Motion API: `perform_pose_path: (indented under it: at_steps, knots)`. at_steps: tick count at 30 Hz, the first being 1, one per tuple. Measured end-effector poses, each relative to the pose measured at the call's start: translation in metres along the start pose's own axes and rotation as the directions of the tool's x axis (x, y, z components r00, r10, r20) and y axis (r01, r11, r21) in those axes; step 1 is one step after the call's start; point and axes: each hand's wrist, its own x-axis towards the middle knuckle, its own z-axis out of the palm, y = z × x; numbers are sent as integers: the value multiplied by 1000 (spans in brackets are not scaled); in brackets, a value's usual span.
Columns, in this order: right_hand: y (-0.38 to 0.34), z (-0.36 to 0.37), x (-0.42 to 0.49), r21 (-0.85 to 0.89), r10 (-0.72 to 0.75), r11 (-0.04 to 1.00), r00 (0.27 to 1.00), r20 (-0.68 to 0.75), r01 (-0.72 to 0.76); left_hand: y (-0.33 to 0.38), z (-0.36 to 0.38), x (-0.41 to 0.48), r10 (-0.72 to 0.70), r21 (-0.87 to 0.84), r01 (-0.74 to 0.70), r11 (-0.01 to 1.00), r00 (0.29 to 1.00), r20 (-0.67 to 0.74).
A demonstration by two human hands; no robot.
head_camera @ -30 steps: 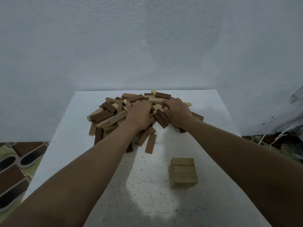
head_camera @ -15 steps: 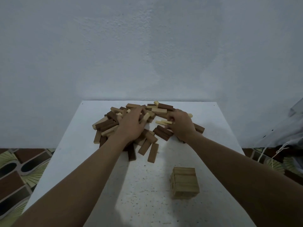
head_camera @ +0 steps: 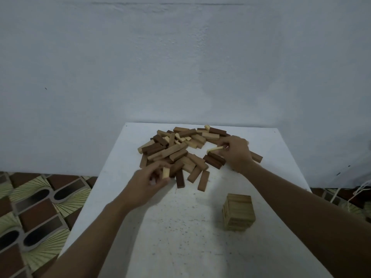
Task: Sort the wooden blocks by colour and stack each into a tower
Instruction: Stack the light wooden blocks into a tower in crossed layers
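My left hand (head_camera: 147, 184) is curled round a pale block (head_camera: 165, 173) at the near edge of the pile (head_camera: 176, 151), and the block stands almost on end in my grip. My right hand (head_camera: 237, 155) pinches a second pale block (head_camera: 215, 149) by one end. The rest of it pokes out to the left above a pair of dark brown blocks (head_camera: 213, 160).

The pile lies on the far half of the white table (head_camera: 180, 237), with pale, tan and dark brown pieces crossed over one another. A small tan tower (head_camera: 239, 213) stands nearer me on the right, well apart from the pile.

I judge these blocks to be light, stiff and smooth-sided, so a thumb-and-finger hold is enough. An end pinch like my right one probably lets the piece swing. Taking it across the long sides near the middle should keep it level for stacking.

In the heap I would lift whatever lies on top, since dragging a buried block would likely shift its neighbours. The tower looks like loose layers, so each piece wants setting down flat and letting go gently.
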Motion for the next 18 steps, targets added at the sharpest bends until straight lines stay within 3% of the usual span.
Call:
perform_pose_path:
  at_steps: [4, 6, 9, 11, 14, 18]
  knots:
    - [-34, -3, -18, -28, -194, 980, 974, 116, 199, -9, 3, -14, -13, -67, 10, 998, 999, -47]
    - [-53, -5, -26, 8, -275, 959, 922, 273, 284, -10, 4, -20, -11, -65, 8, 998, 999, -53]
    - [-78, -3, -35, -10, -336, 911, 753, 566, 413, -17, 7, -29, -32, -17, 32, 999, 999, -21]
    - [-90, 6, -41, -23, -341, 874, 645, 684, 486, -20, 9, -36, -28, 15, 28, 999, 1000, -1]
    - [-98, 25, -45, -69, -375, 771, 540, 754, 633, -28, 12, -42, 53, 68, -53, 996, 999, -5]
    - [-97, 41, -40, -69, -362, 761, 510, 780, 645, -36, 20, -41, 47, 50, -44, 998, 997, -60]
